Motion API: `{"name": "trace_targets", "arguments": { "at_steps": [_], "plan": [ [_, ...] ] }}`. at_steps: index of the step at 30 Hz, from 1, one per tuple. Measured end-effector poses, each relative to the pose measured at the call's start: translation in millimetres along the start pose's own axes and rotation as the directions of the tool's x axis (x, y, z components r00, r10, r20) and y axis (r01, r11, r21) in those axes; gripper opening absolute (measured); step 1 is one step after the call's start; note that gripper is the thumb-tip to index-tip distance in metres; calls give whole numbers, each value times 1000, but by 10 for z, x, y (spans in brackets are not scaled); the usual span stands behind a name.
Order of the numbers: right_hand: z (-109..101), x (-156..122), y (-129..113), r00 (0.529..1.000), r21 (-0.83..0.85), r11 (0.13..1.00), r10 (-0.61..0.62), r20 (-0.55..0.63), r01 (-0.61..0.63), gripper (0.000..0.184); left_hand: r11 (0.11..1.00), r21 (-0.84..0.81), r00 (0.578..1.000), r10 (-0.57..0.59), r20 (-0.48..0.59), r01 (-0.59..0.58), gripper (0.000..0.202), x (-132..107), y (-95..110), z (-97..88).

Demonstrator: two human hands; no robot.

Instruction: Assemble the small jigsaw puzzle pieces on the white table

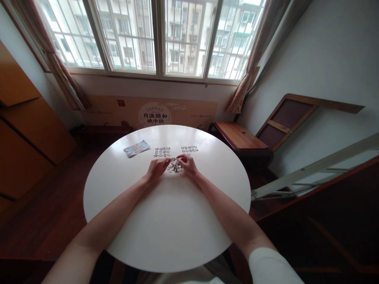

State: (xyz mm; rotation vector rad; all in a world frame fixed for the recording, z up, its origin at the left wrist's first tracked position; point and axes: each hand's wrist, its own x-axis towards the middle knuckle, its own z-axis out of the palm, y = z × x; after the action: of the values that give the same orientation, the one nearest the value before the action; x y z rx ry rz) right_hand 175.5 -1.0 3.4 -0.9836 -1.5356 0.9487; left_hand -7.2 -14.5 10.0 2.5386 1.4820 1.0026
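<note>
Both hands meet over a small heap of loose jigsaw pieces (175, 168) near the middle of the round white table. My left hand (157, 167) is closed in a pinch at the heap's left edge. Opposite it, my right hand (188, 164) has thumb and fingers pinched together above the heap. A small jigsaw piece (174, 159) shows between the fingertips of the two hands; its outline is too small to make out. Behind my left hand lie rows of jigsaw pieces (162, 152), spread singly. Another group of laid-out pieces (189, 149) sits behind my right hand.
A colourful picture sheet (136, 148) lies at the back left of the white table (166, 228). Past the table's right edge stands a wooden bench (240, 136). A folding ladder (314, 169) leans at the right. Wooden cabinets (29, 138) stand at the left.
</note>
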Motion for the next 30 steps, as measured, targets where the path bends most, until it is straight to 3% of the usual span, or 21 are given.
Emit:
{"name": "trace_targets", "arguments": {
  "at_steps": [6, 30],
  "plan": [
    [-5, -1, 42, 998, -34, 999, -9, 58, 11, 27, 1000, 20, 1000, -5, 18, 5, 35, 4, -27, 15],
    [-5, 33, 91, 999, 24, 1000, -3, 46, 2, 27, 999, -38, 999, -21, -30, 20, 32, 17, -40, 34]
  ]
}}
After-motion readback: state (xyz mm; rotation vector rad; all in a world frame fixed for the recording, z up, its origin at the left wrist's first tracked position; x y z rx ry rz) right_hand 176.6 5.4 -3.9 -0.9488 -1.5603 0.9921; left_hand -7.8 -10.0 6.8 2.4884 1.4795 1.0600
